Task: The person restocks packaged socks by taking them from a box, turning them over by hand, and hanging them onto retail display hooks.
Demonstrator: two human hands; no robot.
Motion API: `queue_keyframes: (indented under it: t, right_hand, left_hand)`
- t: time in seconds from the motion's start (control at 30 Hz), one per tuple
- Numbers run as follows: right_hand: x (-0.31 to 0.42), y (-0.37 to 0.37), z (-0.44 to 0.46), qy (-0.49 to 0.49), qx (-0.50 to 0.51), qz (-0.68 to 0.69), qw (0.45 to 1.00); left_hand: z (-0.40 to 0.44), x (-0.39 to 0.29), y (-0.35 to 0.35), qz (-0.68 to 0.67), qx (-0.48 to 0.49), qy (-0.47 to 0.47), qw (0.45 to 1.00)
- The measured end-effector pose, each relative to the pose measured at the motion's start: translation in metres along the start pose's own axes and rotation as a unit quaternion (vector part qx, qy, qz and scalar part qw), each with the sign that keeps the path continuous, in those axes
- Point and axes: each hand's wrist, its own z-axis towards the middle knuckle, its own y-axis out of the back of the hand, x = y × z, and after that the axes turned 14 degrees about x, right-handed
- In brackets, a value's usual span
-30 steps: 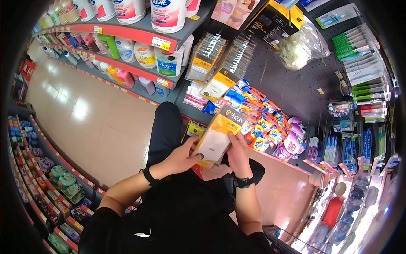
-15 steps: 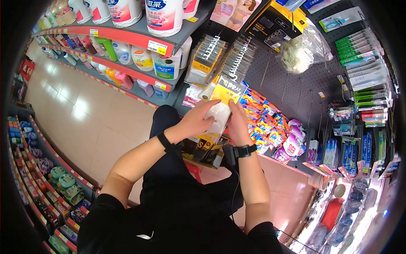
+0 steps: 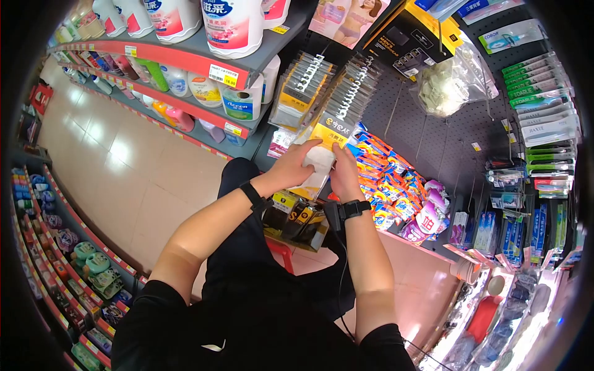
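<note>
A flat packet (image 3: 328, 133) with a yellow header and a pale, see-through lower part is between my two hands, at the front end of a hanging row of similar packets (image 3: 352, 86). My left hand (image 3: 292, 167) grips its left side, fingers across the front. On the right edge, my right hand (image 3: 344, 173) pinches it with the thumb near the header. Whether the packet hangs on the hook is hard to tell. To the left hangs a second row of packets (image 3: 301, 89). Below my hands, an open carton (image 3: 298, 219) holds dark and yellow packs.
Shelves with bottles (image 3: 232, 25) stand at upper left, their red price rail (image 3: 173, 54) jutting out. Orange detergent bags (image 3: 387, 185) are piled to the right. A dark pegboard (image 3: 427, 136) carries long bare hooks and toothbrush packs (image 3: 538, 86). A red stool (image 3: 281, 253) shows below the carton.
The view has shifted slightly. Both hands and the packet have moved a little up toward the hanging row, and more of the carton below shows.
</note>
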Motion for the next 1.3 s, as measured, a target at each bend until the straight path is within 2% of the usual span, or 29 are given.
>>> queue_keyframes:
  t: [0.03,0.33,0.47,0.57,0.63,0.77,0.83,0.97,1.07,1.13,1.2,1.3]
  right_hand:
    - [0.001,0.000,0.001,-0.009,0.001,-0.002,1.000]
    - [0.001,0.007,0.007,-0.013,0.005,-0.051,0.999]
    - [0.005,0.009,0.008,-0.026,0.009,-0.065,0.998]
    - [0.006,0.007,0.010,-0.041,-0.013,-0.080,0.996]
    - [0.006,0.006,0.011,-0.021,-0.014,-0.068,0.997]
    - [0.006,0.009,0.020,-0.001,-0.003,-0.048,0.999]
    - [0.011,0.009,0.023,-0.008,-0.004,-0.052,0.999]
    - [0.015,0.007,0.024,-0.008,0.016,-0.025,1.000]
    - [0.005,0.015,0.024,0.021,0.030,-0.043,0.998]
    - [0.005,0.012,0.014,0.025,0.022,-0.045,0.998]
    - [-0.001,0.013,0.010,0.056,0.062,-0.040,0.996]
    - [0.003,0.008,0.002,0.072,0.055,-0.027,0.996]
  left_hand:
    - [0.004,0.003,0.000,0.035,-0.024,-0.012,0.999]
    - [0.022,-0.014,0.011,0.057,-0.063,-0.043,0.995]
    - [0.024,-0.020,0.010,0.054,-0.054,-0.030,0.997]
    - [0.033,-0.013,0.009,0.060,-0.077,-0.061,0.993]
    - [0.037,-0.011,0.010,0.072,-0.092,-0.115,0.986]
    - [0.048,-0.010,0.013,0.073,-0.090,-0.129,0.985]
    - [0.055,-0.008,0.014,0.119,-0.133,-0.158,0.971]
    - [0.058,-0.012,0.016,0.063,-0.090,-0.141,0.984]
    - [0.058,-0.008,0.018,0.055,-0.093,-0.163,0.981]
    - [0.047,-0.018,0.018,0.054,-0.104,-0.147,0.982]
    - [0.045,-0.020,0.015,0.042,-0.097,-0.159,0.982]
    - [0.042,-0.029,0.011,0.035,-0.131,-0.160,0.978]
